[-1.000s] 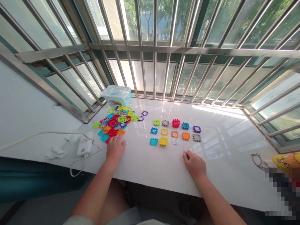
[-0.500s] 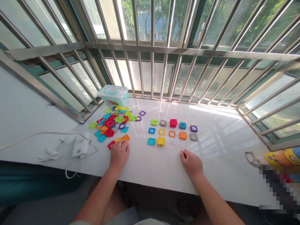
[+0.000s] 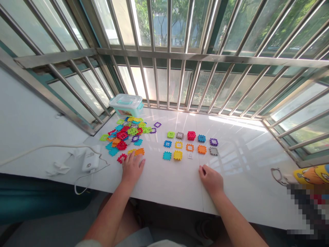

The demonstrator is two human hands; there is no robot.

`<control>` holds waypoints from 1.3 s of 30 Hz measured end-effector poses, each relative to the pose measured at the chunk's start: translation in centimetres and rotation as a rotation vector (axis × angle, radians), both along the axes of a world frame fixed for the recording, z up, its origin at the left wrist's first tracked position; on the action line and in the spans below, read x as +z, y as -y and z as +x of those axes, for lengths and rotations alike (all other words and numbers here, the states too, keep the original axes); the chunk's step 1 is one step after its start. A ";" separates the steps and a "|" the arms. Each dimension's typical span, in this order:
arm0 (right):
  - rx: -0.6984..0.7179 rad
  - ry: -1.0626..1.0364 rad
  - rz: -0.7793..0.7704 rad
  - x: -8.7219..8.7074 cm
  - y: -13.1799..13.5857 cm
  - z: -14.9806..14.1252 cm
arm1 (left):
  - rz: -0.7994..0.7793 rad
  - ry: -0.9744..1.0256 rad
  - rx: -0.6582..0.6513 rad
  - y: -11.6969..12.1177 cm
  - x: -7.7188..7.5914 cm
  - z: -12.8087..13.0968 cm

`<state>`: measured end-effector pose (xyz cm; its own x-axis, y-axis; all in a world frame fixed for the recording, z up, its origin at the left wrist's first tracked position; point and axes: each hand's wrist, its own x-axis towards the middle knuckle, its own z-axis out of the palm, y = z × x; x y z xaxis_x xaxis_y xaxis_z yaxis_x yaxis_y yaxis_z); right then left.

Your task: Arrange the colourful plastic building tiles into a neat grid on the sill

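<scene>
My left hand (image 3: pixel 132 168) lies flat on the white sill, fingers stretched out and touching a yellow piece (image 3: pixel 131 151), an orange piece (image 3: pixel 140 151) and a red piece (image 3: pixel 121 158) at the near edge of a pile of coloured interlocking plastic tiles (image 3: pixel 127 132). My right hand (image 3: pixel 211 178) rests on the sill with its fingers curled in; what they hold, if anything, is hidden. Beyond it, several tiles and small cubes are laid out in rows (image 3: pixel 190 144), among them a red cube (image 3: pixel 191 135) and a small white tile (image 3: pixel 190 155).
A clear box with a teal lid (image 3: pixel 126 104) stands at the back left by the window bars. A white charger with cables (image 3: pixel 89 161) lies left of the pile. A metal ring (image 3: pixel 277 172) and a yellow printed object (image 3: pixel 312 174) sit at the right.
My left hand has slid right along the pile's near edge, dragging a yellow, an orange and a red tile out of it. My right hand has barely moved.
</scene>
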<state>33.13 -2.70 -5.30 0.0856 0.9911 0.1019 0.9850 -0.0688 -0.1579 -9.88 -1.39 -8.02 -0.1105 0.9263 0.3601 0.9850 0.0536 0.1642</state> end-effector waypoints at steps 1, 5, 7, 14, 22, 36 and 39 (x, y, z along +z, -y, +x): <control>-0.001 -0.002 0.000 0.0 0.0 0.0 | -0.001 0.009 0.001 0.0 0.0 0.0; -0.001 -0.005 -0.002 0.2 0.0 -0.1 | 0.029 0.079 0.017 0.0 0.4 0.2; -0.001 -0.003 -0.002 0.2 0.0 -0.1 | 0.054 0.101 0.015 0.0 0.6 0.3; -0.007 -0.005 0.002 0.2 0.0 -0.1 | 0.084 0.104 -0.004 0.2 0.6 -0.1; -0.001 -0.004 -0.010 0.3 0.0 -0.1 | 0.159 0.230 0.099 0.1 0.2 -1.1; 0.004 -0.008 0.002 -0.1 0.0 0.1 | 0.120 0.156 0.162 -0.2 -0.2 -0.5; 0.007 -0.009 0.005 -0.1 0.0 0.1 | 0.087 0.165 0.165 -0.2 0.0 -0.2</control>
